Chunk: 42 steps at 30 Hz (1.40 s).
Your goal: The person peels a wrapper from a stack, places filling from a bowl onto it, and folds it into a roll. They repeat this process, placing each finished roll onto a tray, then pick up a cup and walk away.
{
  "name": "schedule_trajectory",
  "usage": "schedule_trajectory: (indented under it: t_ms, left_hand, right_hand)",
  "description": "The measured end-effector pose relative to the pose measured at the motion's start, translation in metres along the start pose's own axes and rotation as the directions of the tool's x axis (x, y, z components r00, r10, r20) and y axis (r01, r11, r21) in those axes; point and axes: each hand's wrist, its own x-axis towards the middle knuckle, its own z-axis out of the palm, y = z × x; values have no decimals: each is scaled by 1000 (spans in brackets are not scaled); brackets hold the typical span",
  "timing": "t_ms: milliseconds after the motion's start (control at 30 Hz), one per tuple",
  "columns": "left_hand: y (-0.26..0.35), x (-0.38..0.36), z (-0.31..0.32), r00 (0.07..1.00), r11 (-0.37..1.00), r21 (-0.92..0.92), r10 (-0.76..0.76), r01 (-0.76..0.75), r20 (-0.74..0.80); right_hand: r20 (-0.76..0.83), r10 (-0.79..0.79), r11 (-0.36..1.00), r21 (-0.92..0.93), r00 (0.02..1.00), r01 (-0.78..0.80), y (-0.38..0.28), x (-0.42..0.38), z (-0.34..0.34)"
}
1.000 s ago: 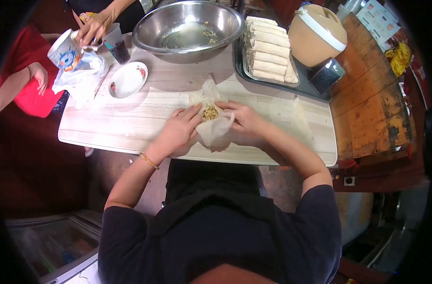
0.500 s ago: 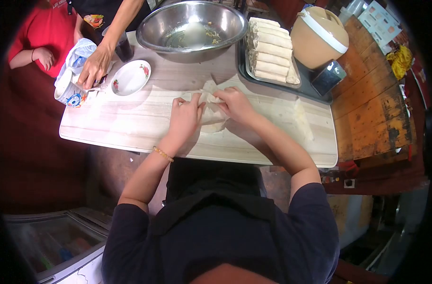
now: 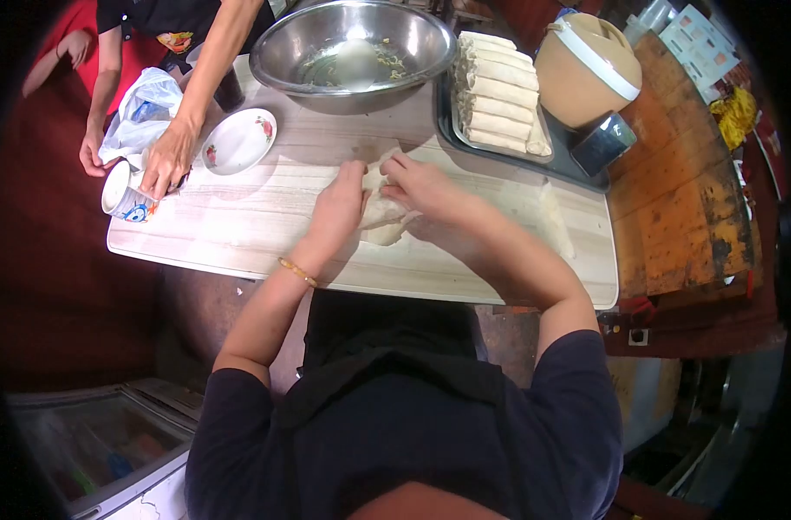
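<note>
A thin, pale spring roll wrapper point(image 3: 381, 227) lies on the table between my hands, its near part loose and folded. My left hand point(image 3: 341, 198) grips its left side, fingers bent inward. On the right, my right hand point(image 3: 417, 184) pinches the wrapper's far edge, with fingertips close to the left ones. Whatever filling is inside cannot be made out. Beyond my hands stands a large steel basin point(image 3: 352, 91) with a few shreds of filling in the bottom. Finished spring rolls point(image 3: 498, 91) are stacked on a tray point(image 3: 577, 177) at the back right.
A flowered plate point(image 3: 239, 143) sits at the left. Beside it, another person's hand point(image 3: 172, 160) is at a white cup point(image 3: 118, 192), near a plastic bag point(image 3: 144, 108). A beige cooler jug point(image 3: 586, 69) and a dark phone-like object point(image 3: 603, 143) stand at the right.
My hands have drawn the wrapper's far edge upward and shifted slightly. The other person's hand has moved slightly down, and a further arm has come lower beside the bag.
</note>
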Motion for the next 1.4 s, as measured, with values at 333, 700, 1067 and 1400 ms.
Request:
schedule_trajectory:
  t_ms: [333,700,1067,1400]
  left_hand:
    - [9,-21,-47,903,922,40,368,-385,220]
    - [1,5,-25,949,959,82,254,-273,188]
    - [-27,28,-6,969,949,-296,-34,107,244]
    - [-12,33,-8,995,991,-108,83,-76,59]
  right_hand:
    - [198,-436,738,-479,878,474,-30,-31,-17]
    - [-280,-163,979,-166,946,119,-7,-28,11]
    - [-348,-36,997,45,937,55,12,-5,13]
    - [-51,153,959,247,987,-136,30,7,10]
